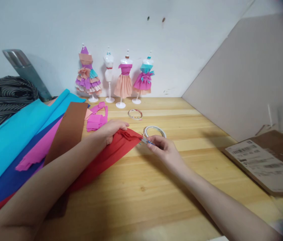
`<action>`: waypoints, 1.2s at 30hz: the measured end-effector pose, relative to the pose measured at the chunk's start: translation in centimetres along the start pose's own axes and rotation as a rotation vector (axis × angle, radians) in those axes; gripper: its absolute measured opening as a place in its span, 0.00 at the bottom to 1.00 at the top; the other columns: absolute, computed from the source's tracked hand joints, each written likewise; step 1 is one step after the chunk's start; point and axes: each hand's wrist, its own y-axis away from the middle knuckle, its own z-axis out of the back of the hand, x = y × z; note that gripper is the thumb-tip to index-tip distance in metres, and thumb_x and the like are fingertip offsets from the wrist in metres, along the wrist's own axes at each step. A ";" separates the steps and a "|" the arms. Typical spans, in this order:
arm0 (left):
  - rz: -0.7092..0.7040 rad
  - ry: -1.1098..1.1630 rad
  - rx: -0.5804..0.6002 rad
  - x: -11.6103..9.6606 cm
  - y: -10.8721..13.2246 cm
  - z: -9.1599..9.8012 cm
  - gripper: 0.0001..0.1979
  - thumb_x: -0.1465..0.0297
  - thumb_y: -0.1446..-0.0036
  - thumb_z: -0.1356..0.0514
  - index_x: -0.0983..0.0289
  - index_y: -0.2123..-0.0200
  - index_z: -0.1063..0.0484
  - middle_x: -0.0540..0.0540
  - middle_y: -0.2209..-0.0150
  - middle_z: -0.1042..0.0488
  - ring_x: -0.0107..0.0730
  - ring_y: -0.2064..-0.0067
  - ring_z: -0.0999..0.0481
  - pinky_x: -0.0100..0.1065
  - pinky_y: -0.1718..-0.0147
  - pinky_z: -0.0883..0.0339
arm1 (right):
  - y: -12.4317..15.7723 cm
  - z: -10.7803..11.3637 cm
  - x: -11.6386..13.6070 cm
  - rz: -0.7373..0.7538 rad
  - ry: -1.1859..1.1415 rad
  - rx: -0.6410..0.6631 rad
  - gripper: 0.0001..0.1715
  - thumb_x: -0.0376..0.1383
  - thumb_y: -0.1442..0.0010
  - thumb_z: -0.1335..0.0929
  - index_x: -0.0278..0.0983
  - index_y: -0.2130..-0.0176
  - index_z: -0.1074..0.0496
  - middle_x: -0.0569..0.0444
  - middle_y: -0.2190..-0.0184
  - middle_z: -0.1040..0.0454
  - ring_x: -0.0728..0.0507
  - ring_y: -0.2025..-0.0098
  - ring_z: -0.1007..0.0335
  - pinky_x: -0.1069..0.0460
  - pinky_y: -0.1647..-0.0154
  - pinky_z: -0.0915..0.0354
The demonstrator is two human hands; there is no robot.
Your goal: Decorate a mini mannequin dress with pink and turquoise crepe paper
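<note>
My left hand [115,129] is closed on a sheet of red crepe paper [103,160], which slants down toward the near left under my forearm. In my right hand [165,147] is a small pair of scissors [146,141] with bluish handles. Their blades meet the pointed right corner of the red paper. Part of the handles is hidden by my fingers. Right behind the scissors lies a white roll of tape [156,128]. Magenta paper pieces [96,122] lie beyond my left hand.
Several small mannequins [123,80], most in paper dresses, stand along the wall. A thinner tape ring [135,114] lies before them. Brown paper [67,134], blue paper [18,120] and striped cloth [8,93] crowd the left. A labelled cardboard box [264,164] sits at right.
</note>
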 end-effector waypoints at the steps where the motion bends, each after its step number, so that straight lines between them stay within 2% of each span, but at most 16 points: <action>1: 0.004 0.000 -0.002 0.0 0.0 0.0 0.22 0.78 0.62 0.43 0.69 0.59 0.28 0.58 0.67 0.23 0.39 0.59 0.25 0.36 0.57 0.32 | 0.0 0.0 0.0 -0.002 -0.007 -0.001 0.13 0.43 0.51 0.33 0.34 0.71 0.33 0.58 0.78 0.36 0.50 0.77 0.45 0.54 0.76 0.49; 5: -0.003 -0.044 -0.014 -0.1 0.4 -0.4 0.21 0.78 0.60 0.43 0.69 0.58 0.28 0.57 0.69 0.24 0.38 0.61 0.25 0.35 0.59 0.32 | 0.0 -0.1 0.2 -0.008 -0.016 -0.001 0.13 0.43 0.51 0.34 0.35 0.71 0.33 0.59 0.79 0.38 0.51 0.78 0.47 0.54 0.77 0.50; 12: -0.087 -0.167 -0.086 -0.8 1.9 -1.7 0.23 0.79 0.59 0.45 0.71 0.55 0.29 0.56 0.68 0.25 0.35 0.65 0.25 0.32 0.66 0.32 | 0.1 -0.2 -0.2 0.036 0.083 -0.068 0.14 0.42 0.50 0.34 0.34 0.67 0.29 0.54 0.74 0.29 0.47 0.73 0.38 0.53 0.71 0.43; 16: -0.087 -0.194 -0.074 -1.0 2.2 -1.9 0.24 0.79 0.57 0.45 0.71 0.52 0.30 0.55 0.70 0.25 0.32 0.69 0.26 0.30 0.69 0.32 | 0.3 -0.4 -0.3 0.057 0.090 -0.066 0.14 0.41 0.49 0.35 0.34 0.66 0.29 0.51 0.71 0.26 0.45 0.69 0.34 0.51 0.68 0.40; 20: -0.075 -0.213 -0.044 -1.1 2.3 -1.8 0.27 0.79 0.56 0.45 0.70 0.48 0.32 0.54 0.73 0.26 0.33 0.71 0.26 0.32 0.69 0.32 | 0.3 -0.6 -0.4 0.057 0.102 -0.057 0.15 0.42 0.47 0.36 0.33 0.67 0.28 0.52 0.73 0.28 0.45 0.70 0.35 0.51 0.68 0.40; 27: -0.138 -0.339 -0.080 -1.5 2.9 -1.9 0.25 0.79 0.53 0.45 0.70 0.49 0.31 0.59 0.62 0.24 0.31 0.66 0.26 0.28 0.67 0.34 | 0.4 -0.7 -1.2 0.142 0.221 -0.073 0.13 0.41 0.43 0.38 0.34 0.70 0.33 0.56 0.77 0.36 0.48 0.74 0.43 0.53 0.72 0.45; 33: -0.156 -0.356 -0.092 -1.6 2.7 -1.9 0.24 0.79 0.54 0.45 0.70 0.51 0.30 0.58 0.59 0.24 0.32 0.63 0.25 0.28 0.65 0.33 | 0.4 -0.9 -1.5 0.199 0.223 -0.034 0.14 0.42 0.40 0.40 0.35 0.68 0.34 0.56 0.76 0.37 0.48 0.73 0.43 0.54 0.72 0.45; 36: -0.154 -0.340 -0.079 -1.4 2.5 -1.9 0.25 0.79 0.55 0.44 0.70 0.50 0.30 0.57 0.62 0.23 0.32 0.64 0.25 0.28 0.66 0.33 | 0.5 -0.9 -1.4 0.228 0.257 -0.032 0.14 0.41 0.39 0.41 0.36 0.69 0.35 0.57 0.76 0.37 0.48 0.73 0.43 0.54 0.72 0.45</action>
